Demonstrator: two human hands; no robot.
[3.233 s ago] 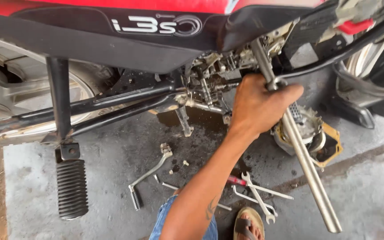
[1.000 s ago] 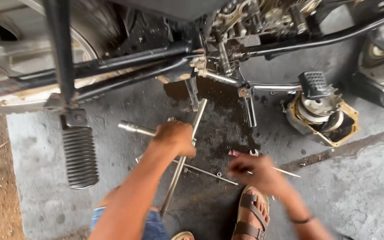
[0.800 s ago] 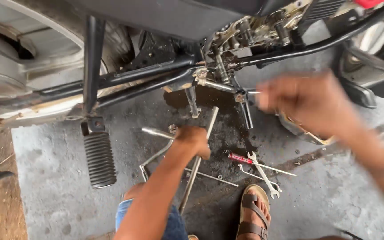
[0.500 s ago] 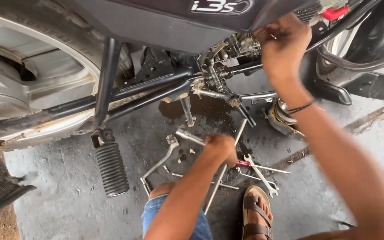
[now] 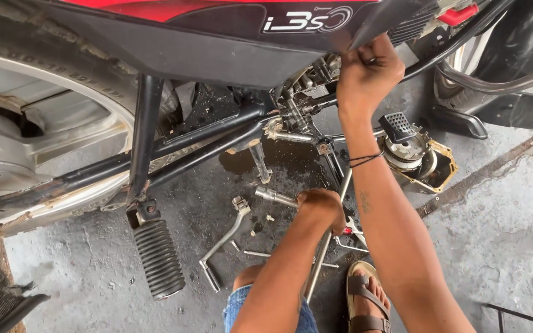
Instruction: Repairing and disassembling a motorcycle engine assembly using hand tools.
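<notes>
**Both hands under the motorcycle, one on the long wrench**

The motorcycle (image 5: 217,43) filled the top of my view, its smooth red and black plastic body panel glossy above a frame of black steel tubes. To the left of its engine sat the rear wheel (image 5: 38,117), dull silver alloy ringed by a ribbed, dusty tyre. Below the frame the concrete floor (image 5: 81,271) lay rough and grey, stained dark with oil right under the engine.

From the frame a ribbed rubber footpeg (image 5: 158,259) hung down, a black cylinder with deep rings. Right of the engine, on the floor, rested a round metal engine part (image 5: 416,157) in a yellowish housing, greasy and toothed.

My right hand (image 5: 368,71) was up against the lower edge of the body panel, beside the engine, fingers pinched tight on something there; what they held I could not tell. My left hand (image 5: 322,206) was clenched around the long wrench (image 5: 325,243), a slim bright steel bar running from below the engine down towards my sandalled foot (image 5: 368,302), with a socket arm (image 5: 276,196) jutting left from my fist.

A bent kick lever (image 5: 223,240) of plain metal lay on the floor left of the wrench, well below the engine.
</notes>
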